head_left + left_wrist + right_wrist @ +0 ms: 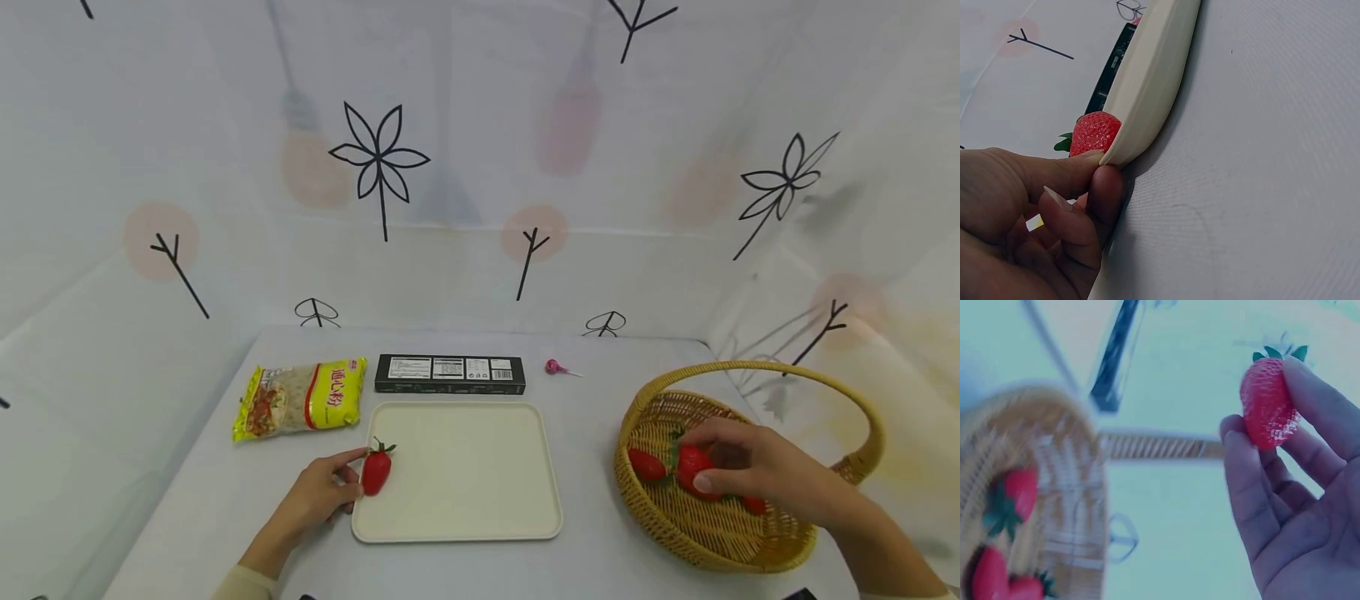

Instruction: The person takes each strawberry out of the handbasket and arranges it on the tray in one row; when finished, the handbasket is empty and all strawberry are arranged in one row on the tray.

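Observation:
My left hand (322, 490) pinches the left rim of a cream rectangular tray (468, 475) between thumb and fingers. A red strawberry (377, 472) with green leaves lies on the tray just beside that thumb; the left wrist view shows the same strawberry (1094, 133) against the tray's raised edge (1157, 100). Over the woven basket (663, 529), my right hand (765, 468) holds another strawberry (1266, 403) between thumb and fingertips, raised above the basket's bottom. Several more strawberries rest inside, among them one at the left (647, 465) and one partly under the hand (754, 505).
A yellow food packet (300, 398) lies behind the tray's left corner. Along the tray's back edge sits a long black box (450, 374), with a pink lollipop (553, 367) to its right. The basket's tall handle (757, 365) arches over the basket near my right arm.

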Demonstrator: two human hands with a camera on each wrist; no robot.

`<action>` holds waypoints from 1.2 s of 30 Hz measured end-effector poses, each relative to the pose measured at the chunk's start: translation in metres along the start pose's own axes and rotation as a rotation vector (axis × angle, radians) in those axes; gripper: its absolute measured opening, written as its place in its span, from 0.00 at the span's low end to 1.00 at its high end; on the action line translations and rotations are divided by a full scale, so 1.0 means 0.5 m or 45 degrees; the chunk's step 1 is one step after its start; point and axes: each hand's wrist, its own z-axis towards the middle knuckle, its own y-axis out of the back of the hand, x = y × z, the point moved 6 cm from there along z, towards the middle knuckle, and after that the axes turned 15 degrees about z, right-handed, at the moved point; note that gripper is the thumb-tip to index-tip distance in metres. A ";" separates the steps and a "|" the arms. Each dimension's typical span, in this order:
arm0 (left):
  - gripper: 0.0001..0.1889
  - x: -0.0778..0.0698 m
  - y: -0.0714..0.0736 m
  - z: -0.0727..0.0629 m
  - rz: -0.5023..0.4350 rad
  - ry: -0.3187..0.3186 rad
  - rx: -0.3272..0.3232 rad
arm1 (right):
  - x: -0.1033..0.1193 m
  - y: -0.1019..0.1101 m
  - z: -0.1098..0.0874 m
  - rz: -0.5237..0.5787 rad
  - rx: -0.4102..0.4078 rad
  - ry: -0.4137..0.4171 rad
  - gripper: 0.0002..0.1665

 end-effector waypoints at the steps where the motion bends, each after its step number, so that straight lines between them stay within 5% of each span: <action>1: 0.32 0.000 0.000 0.000 0.001 0.000 0.001 | 0.013 -0.008 0.001 0.026 -0.004 0.037 0.21; 6: 0.32 -0.002 0.006 0.000 0.021 -0.005 0.001 | 0.068 -0.045 0.023 0.062 -0.078 0.082 0.22; 13: 0.32 -0.005 0.005 0.001 0.022 -0.004 0.002 | 0.107 -0.076 0.087 0.023 -0.165 -0.050 0.22; 21: 0.32 -0.001 0.004 0.004 0.037 0.003 0.011 | 0.107 -0.118 0.174 0.167 -0.222 -0.181 0.28; 29: 0.33 0.001 0.002 0.004 0.013 0.009 0.010 | 0.098 -0.192 0.279 0.396 -0.206 -0.045 0.30; 36: 0.32 0.001 0.001 0.000 0.028 0.005 0.009 | 0.055 -0.275 0.356 0.632 -0.211 -0.083 0.26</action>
